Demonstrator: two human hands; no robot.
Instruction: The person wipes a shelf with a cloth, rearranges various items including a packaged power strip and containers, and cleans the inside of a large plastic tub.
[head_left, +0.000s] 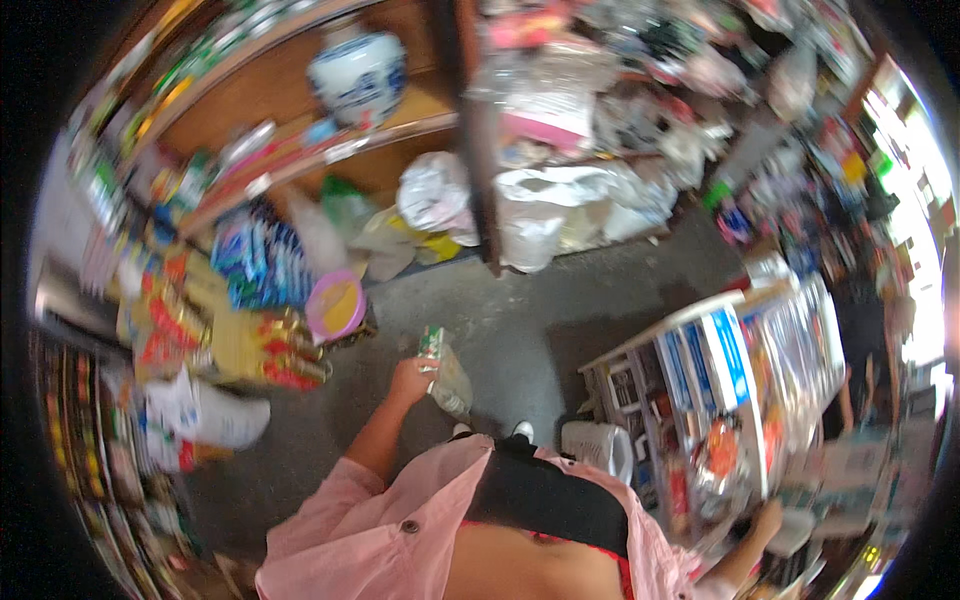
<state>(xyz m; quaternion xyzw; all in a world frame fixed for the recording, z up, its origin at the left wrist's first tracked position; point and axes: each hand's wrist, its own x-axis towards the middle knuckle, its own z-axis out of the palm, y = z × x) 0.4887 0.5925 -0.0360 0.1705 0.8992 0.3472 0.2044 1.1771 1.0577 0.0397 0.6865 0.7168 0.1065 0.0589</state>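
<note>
My left hand (414, 379) is closed on the top of a clear plastic bag (453, 382) with pale contents, which hangs over the dark floor. A small green and white packet or card (431, 343) shows at the same fingers. At the lower right, my right hand (768, 517) is beside a display stand, close to a whitish container (792, 531). Blur keeps me from telling whether it holds anything.
Wooden shelves (300, 165) with a blue-and-white porcelain vase (360, 75) stand ahead. A pink basin (335, 306), blue packets (262, 259) and a white sack (225, 414) are at left. A display stand (660, 322) and a white bin (598, 447) are at right.
</note>
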